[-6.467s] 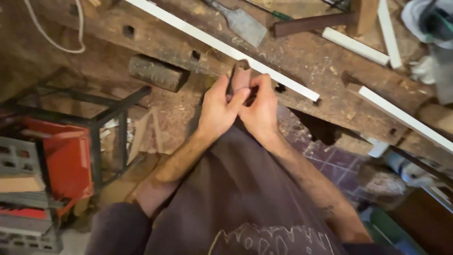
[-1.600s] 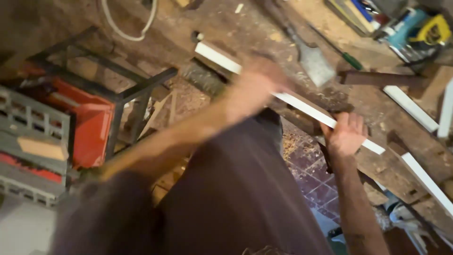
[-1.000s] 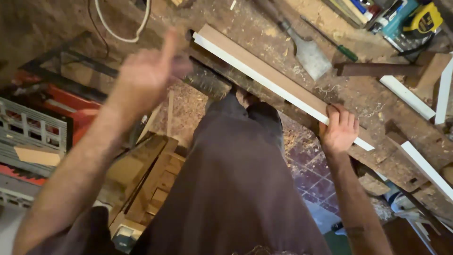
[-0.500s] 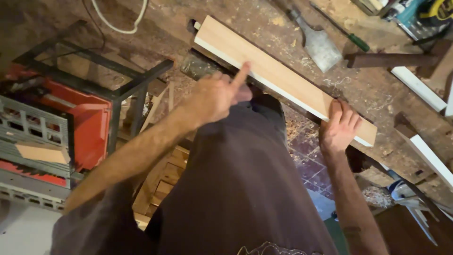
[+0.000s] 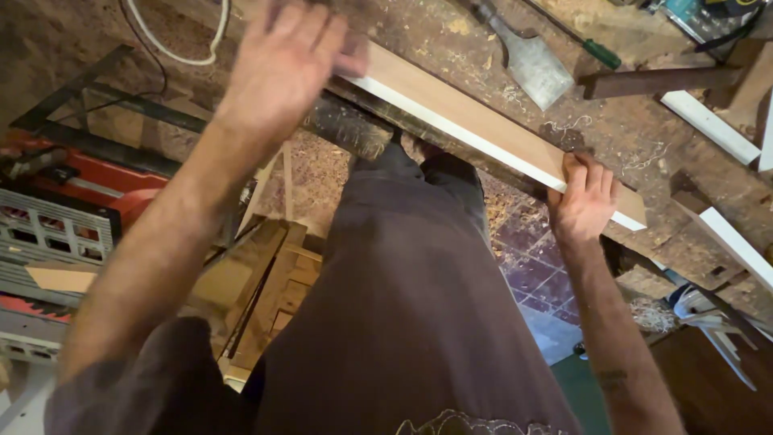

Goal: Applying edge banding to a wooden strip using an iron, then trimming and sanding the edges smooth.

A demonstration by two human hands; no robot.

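Head view: the plank [image 5: 491,121] lies along the bench's [image 5: 644,145] near edge. The right hand [image 5: 584,201] clasps its right end, fingers curled over the top. The left hand [image 5: 282,64] is spread wide above its left end, holding nothing. A broad chisel [image 5: 527,60] lies just behind the plank, a red saw stand [image 5: 72,201] sits far left.

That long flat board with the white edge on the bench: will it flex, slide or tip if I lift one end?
The board looks thin, flat and straight, so probably stiff and fairly light. It lies along the dusty bench edge, so it may slide easily. The right hand grips one end and the left hand is over the other; lifted singly, it might pivot.
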